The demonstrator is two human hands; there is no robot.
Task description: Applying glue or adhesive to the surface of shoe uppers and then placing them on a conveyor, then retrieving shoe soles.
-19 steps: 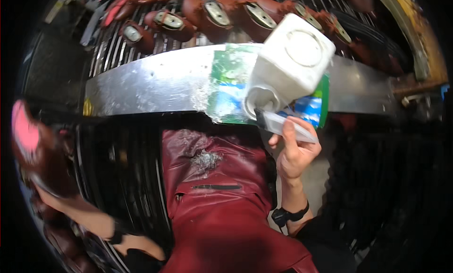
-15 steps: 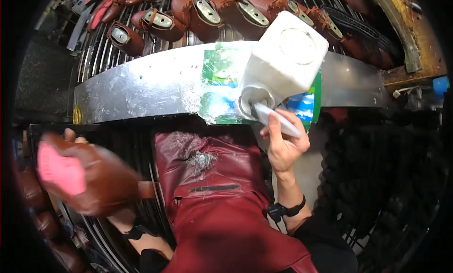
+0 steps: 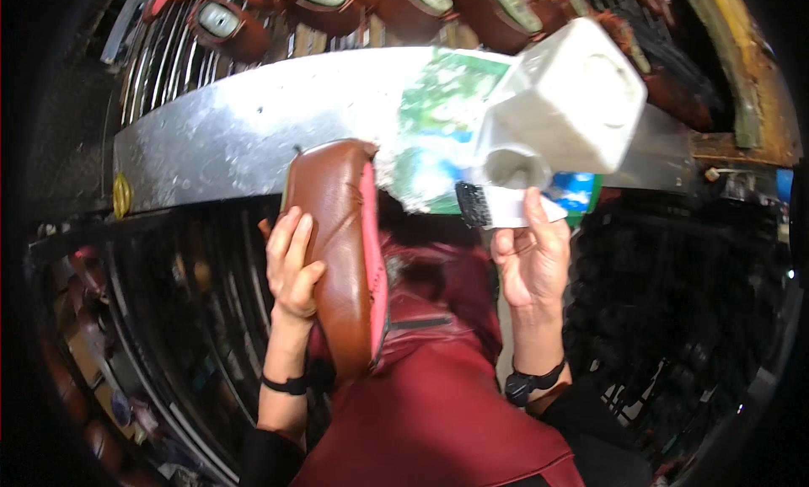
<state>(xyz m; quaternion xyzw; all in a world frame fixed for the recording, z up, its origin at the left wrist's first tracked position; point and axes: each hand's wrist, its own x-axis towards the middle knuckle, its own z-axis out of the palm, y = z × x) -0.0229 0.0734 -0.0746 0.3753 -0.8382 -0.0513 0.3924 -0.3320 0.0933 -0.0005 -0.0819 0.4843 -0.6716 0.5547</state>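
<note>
A brown leather shoe (image 3: 333,234) with a pink underside stands on edge over my lap, one end near the metal ledge. My left hand (image 3: 291,264) grips it from its left side, fingers laid along the leather. In my right hand (image 3: 535,259) is a brush (image 3: 514,211) with a flat white handle and black bristles, pinched between thumb and fingers. The bristles point left, just below the round mouth of a white plastic jug (image 3: 581,99). That jug lies tilted on the ledge, its opening towards me.
The curved metal ledge (image 3: 227,150) carries a green and blue printed sheet (image 3: 442,108) under the jug. Beyond it, several brown shoes (image 3: 421,19) rest on a rack of metal bars. A wooden frame (image 3: 742,74) borders the far right. A dark red apron (image 3: 430,420) covers my lap.
My left hand has brought the shoe from the far left to the middle and turned it upright. My right hand has drawn the brush out of the jug's mouth.
</note>
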